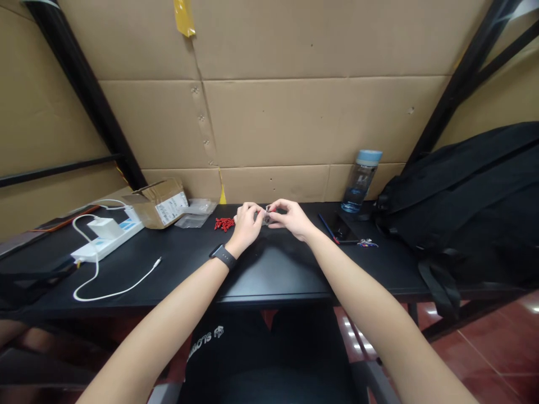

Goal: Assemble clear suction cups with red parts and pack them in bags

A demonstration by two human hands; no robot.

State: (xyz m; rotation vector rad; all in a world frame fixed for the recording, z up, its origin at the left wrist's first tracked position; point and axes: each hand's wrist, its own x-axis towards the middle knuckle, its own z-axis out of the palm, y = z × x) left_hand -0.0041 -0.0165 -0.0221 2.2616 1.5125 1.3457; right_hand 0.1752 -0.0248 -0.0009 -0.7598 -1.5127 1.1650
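Observation:
My left hand (247, 220), with a dark watch on its wrist, is closed in a pinch at the far middle of the black table. My right hand (290, 217) meets it from the right, thumb and fingers pinched. Between the fingertips sits a small clear, shiny piece (266, 216), partly hidden; its kind is too small to make out. A trace of red shows by my right fingertips. Just left of my left hand lies a pile of small red pieces (224, 224).
Left are clear plastic bags (196, 212), an open cardboard box (160, 203), and a white power strip (110, 238) with a white cable (122, 293). Right are a dark phone (343, 227), a pen (328, 228), a keyring (368, 243), a water bottle (359, 182) and a black backpack (467, 207).

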